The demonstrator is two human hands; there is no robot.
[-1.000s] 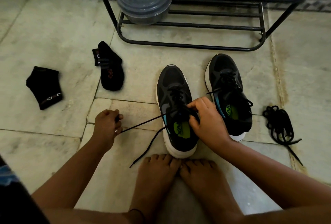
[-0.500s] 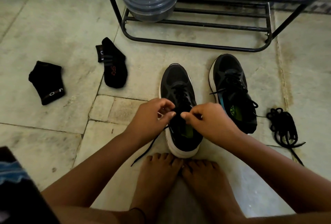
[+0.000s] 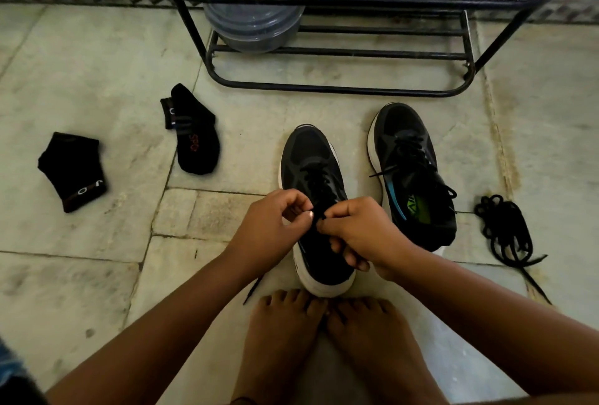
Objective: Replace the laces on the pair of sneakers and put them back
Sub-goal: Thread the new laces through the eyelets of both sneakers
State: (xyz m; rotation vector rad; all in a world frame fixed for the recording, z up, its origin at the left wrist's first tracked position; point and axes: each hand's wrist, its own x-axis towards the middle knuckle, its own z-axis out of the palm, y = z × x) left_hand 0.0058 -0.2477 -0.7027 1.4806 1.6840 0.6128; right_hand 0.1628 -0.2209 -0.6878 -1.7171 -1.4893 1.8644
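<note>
Two black sneakers with white soles stand on the floor. The left sneaker (image 3: 311,158) is right in front of my bare feet, and both hands meet over its tongue. My left hand (image 3: 272,229) and my right hand (image 3: 356,232) each pinch the black lace (image 3: 319,184) above the upper eyelets. A loose lace end (image 3: 254,289) trails on the floor under my left wrist. The right sneaker (image 3: 408,158) stands beside it, laced, with a green insole showing. A bundle of loose black laces (image 3: 505,229) lies on the floor to the right.
A black metal shoe rack (image 3: 340,87) stands at the back, with a grey lidded tub (image 3: 252,12) on its lower shelf. Two black socks lie on the left of the tiled floor, one sock (image 3: 194,142) nearer the sneakers and the other sock (image 3: 73,171) further left.
My left hand came in from the left, where it held the lace pulled out sideways, and now meets my right hand over the left sneaker's tongue.
</note>
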